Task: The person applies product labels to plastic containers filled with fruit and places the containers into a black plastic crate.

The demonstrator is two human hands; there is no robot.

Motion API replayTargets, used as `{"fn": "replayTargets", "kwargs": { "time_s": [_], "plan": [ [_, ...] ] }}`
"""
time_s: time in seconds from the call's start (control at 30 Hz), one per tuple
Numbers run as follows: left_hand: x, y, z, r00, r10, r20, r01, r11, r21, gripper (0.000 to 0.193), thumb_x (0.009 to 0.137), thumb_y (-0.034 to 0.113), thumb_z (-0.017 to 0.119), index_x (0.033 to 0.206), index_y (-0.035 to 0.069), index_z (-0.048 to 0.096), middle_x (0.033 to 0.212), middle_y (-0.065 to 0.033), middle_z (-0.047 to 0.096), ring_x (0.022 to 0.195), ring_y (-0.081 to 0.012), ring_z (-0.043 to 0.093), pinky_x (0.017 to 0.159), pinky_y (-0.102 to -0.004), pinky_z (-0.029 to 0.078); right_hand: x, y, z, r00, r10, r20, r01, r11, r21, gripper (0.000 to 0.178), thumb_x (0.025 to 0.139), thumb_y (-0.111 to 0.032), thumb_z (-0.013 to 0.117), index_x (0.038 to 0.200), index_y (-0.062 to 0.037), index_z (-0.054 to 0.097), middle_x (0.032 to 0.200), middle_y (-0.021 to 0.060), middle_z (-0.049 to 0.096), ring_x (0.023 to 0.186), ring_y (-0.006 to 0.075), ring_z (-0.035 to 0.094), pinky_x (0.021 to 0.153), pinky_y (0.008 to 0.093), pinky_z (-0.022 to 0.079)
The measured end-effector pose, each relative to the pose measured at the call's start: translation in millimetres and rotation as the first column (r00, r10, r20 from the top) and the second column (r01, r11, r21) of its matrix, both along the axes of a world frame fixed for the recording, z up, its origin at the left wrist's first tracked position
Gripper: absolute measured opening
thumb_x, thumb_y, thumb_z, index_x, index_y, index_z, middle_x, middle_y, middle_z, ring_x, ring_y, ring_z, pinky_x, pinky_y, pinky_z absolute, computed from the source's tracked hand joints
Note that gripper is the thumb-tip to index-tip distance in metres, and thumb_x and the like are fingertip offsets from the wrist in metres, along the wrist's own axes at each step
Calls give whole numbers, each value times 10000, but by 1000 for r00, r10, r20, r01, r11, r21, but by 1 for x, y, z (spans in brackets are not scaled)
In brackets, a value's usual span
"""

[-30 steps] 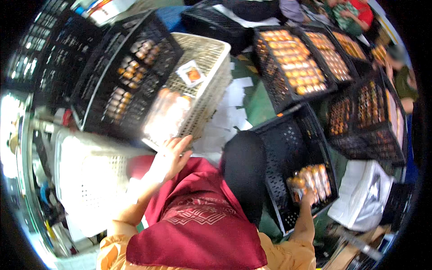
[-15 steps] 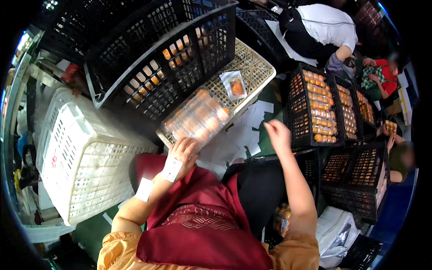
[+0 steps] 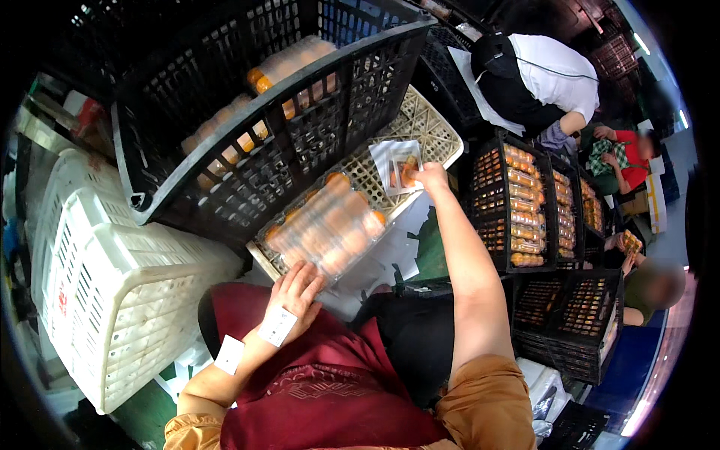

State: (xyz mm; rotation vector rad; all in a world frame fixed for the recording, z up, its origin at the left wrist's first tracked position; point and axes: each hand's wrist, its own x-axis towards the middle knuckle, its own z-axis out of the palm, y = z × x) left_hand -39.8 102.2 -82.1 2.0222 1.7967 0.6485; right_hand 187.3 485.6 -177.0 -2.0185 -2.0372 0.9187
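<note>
A clear plastic pack of round orange fruit (image 3: 322, 225) lies tilted on an upturned cream plastic crate (image 3: 439, 142). My left hand (image 3: 298, 291) rests its outstretched fingers on the pack's near edge. At the crate's right side, my right hand (image 3: 432, 178) pinches the edge of a label with a fruit picture (image 3: 405, 166). White paper lies beneath that label. Two white stickers cling to my left arm, one sticker (image 3: 277, 326) near the wrist and another sticker (image 3: 229, 354) farther up.
A large black crate (image 3: 300, 105) with similar packs stands behind the cream one. White baskets (image 3: 142, 300) stand at left. Filled black crates (image 3: 487, 202) and stacked black crates (image 3: 566, 311) are at right. A person in white (image 3: 555, 71) bends over beyond; others sit farther right.
My right hand has reached forward and left onto the label, taking its edge. My left hand stays at the pack's near edge. The whole view has shifted slightly.
</note>
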Motion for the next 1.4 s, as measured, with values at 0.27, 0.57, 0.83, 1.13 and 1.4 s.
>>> {"fn": "replayTargets", "kwargs": {
  "time_s": [0.27,0.57,0.83,1.13,1.4],
  "plan": [
    [-4,6,25,981,81,174,-92,994,58,361,762,88,646,1106,18,564,1128,-169,550,1095,-336,509,910,-404,419,6,-54,63,920,67,-385,6,983,183,253,828,-245,610,806,-3,677,706,90,655,647,154,620,608,291,473],
    [35,8,57,810,103,577,-67,994,-84,228,836,145,620,1005,-8,606,956,-132,618,906,-263,594,800,-339,465,-19,-277,141,577,-15,-817,31,1000,4,341,882,-184,611,623,-12,471,607,-55,475,583,11,384,489,206,346],
    [49,-36,55,611,235,755,-58,965,-254,117,856,79,598,894,-29,620,845,-58,611,782,-110,550,704,-243,447,-12,-336,143,509,-25,-860,155,986,63,160,842,-141,647,849,-6,560,800,9,553,670,57,462,541,214,376],
    [58,-50,64,761,80,644,-60,997,-53,96,820,49,586,868,-33,604,845,-129,614,774,-230,590,707,-306,464,-2,-380,179,711,453,-538,-218,870,443,98,774,-30,638,866,1,648,840,127,640,771,270,609,696,329,478],
    [69,-58,63,885,0,465,-75,987,143,78,753,18,617,820,-19,604,778,-152,595,742,-306,586,665,-352,470,2,-390,173,743,488,-458,-282,849,447,91,755,-38,638,836,2,635,798,135,629,714,264,607,662,326,482]
  ]
}}
